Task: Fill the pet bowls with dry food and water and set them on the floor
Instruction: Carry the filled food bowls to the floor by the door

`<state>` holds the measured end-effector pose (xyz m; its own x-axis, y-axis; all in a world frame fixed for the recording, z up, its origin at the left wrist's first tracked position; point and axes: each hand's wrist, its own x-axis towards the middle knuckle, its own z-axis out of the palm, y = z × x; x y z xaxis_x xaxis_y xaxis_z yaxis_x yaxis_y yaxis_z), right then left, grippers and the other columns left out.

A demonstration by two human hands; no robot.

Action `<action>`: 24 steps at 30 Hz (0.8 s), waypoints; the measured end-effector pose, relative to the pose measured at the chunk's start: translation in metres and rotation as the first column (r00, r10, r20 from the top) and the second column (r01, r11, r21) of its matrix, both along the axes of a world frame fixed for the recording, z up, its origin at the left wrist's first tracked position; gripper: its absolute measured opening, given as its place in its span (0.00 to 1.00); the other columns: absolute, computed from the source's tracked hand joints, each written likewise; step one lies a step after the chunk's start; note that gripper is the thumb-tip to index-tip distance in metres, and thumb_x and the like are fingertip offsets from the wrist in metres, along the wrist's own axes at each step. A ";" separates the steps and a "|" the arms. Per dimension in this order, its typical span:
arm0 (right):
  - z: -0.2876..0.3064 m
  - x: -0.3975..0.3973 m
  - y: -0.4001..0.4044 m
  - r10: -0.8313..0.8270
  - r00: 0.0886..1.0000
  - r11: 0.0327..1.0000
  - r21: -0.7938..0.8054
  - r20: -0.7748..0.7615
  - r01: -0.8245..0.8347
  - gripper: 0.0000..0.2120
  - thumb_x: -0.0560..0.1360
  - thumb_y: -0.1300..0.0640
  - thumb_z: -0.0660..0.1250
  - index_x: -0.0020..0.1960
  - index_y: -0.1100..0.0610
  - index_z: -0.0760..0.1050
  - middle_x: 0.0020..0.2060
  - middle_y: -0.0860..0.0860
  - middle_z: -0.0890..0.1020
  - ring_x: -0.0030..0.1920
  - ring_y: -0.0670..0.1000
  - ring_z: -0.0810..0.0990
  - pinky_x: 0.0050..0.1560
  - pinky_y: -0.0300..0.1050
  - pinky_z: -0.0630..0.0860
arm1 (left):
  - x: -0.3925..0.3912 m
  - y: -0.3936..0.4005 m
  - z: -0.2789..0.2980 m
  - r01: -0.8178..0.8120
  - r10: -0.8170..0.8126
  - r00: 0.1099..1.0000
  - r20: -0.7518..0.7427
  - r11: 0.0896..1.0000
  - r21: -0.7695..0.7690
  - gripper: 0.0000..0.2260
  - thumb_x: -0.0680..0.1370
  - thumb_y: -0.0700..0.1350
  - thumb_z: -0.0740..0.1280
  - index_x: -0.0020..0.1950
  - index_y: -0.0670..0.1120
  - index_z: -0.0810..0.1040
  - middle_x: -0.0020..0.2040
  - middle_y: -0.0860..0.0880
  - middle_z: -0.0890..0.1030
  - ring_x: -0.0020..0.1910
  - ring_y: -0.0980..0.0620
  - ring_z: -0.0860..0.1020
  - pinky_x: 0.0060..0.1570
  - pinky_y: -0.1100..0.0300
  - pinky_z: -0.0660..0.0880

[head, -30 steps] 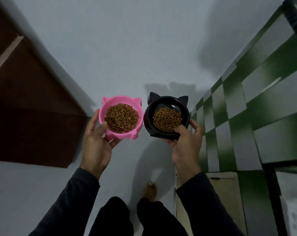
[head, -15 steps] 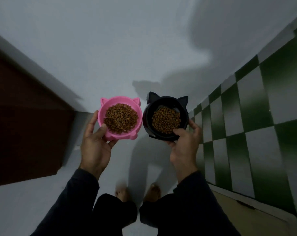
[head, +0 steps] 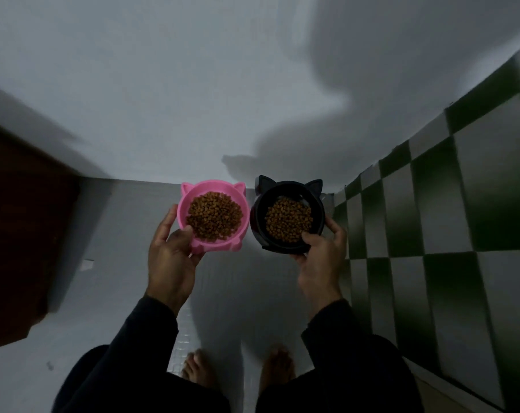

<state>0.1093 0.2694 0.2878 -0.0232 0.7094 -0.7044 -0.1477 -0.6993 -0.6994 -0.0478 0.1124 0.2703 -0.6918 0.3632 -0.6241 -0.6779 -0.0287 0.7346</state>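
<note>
The left hand (head: 171, 257) grips the pink plastic cat-eared bowl (head: 212, 216) of brown dry kibble (head: 214, 216), thumb curled over its near rim; the right hand (head: 321, 257) grips the black cat-eared bowl (head: 288, 217) likewise, both held side by side above the pale floor (head: 127, 228); a green-and-white chequered tiled wall (head: 431, 204) stands right, a dark brown wooden panel (head: 23, 234) left; bare feet (head: 196, 369) are dim and partly hidden by dark trousers.
</note>
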 end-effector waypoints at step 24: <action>-0.315 -0.032 0.045 -0.042 0.980 0.997 -0.051 0.193 0.053 0.29 0.71 0.74 0.64 0.55 0.41 0.73 0.61 0.55 0.78 0.58 0.59 0.80 0.56 0.64 0.81 | -0.059 0.035 -0.277 0.032 -0.026 0.998 0.062 0.996 -0.089 0.28 0.83 0.31 0.59 0.80 0.53 0.66 0.68 0.45 0.76 0.62 0.41 0.80 0.57 0.43 0.81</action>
